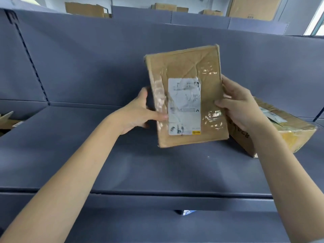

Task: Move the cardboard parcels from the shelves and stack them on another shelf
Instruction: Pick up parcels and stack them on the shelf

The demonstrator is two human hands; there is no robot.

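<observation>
Hands [138, 111] [243, 109] outstretched, fingers [221, 103] gripping parcel [185, 95] edges

both hands, left hand [138, 111] and right hand [243, 106], grip a flat cardboard parcel [185, 95] mid-frame above the grey shelf [140, 163]; another parcel [287, 130] lies at right.

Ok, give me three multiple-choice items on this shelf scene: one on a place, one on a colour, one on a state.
1. Where does the second parcel lie?
A. on the grey shelf, right of the held one
B. on the floor
C. on top of the held one

2. What colour is the label on the held parcel?
A. red
B. white
C. green

3. How is the held parcel carried?
A. resting flat on the shelf
B. in one hand only
C. gripped by the left hand and right hand

Answers: 1 A, it sits on the shelf behind the right hand; 2 B, a white sheet under tape; 3 C, a hand grips each side.
</observation>
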